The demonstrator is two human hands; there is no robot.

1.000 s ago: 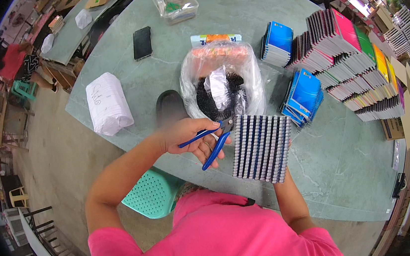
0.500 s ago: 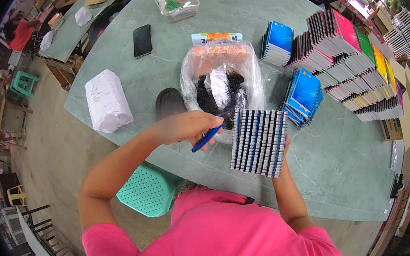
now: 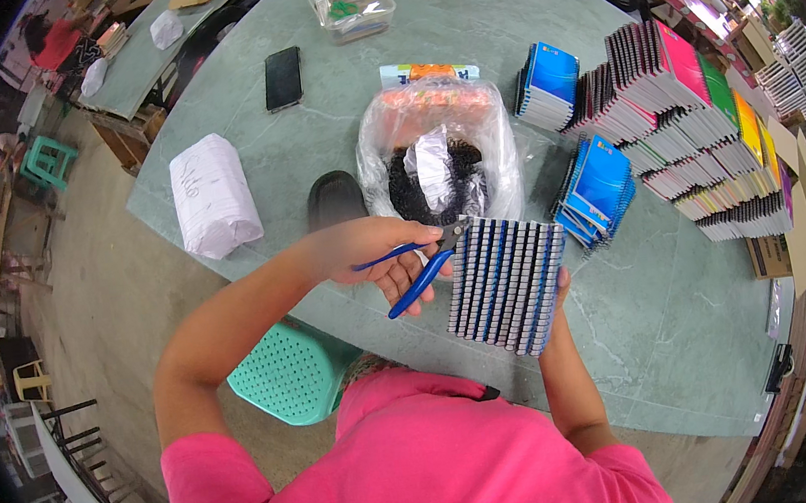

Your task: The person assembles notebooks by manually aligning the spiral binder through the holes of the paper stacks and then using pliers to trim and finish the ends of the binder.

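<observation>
Our left hand (image 3: 379,254) grips blue pliers (image 3: 419,267), handles now spread again; right hand (image 3: 556,286) clasps notebook stack (image 3: 507,283).

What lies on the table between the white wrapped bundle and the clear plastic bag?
In the head view, a black sandal lies between the white bundle and the plastic bag.

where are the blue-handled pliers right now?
In the head view, the blue-handled pliers are in the left hand, just left of centre, jaws at the spiral edge of the notebook stack held by the right hand, below the plastic bag.
</observation>
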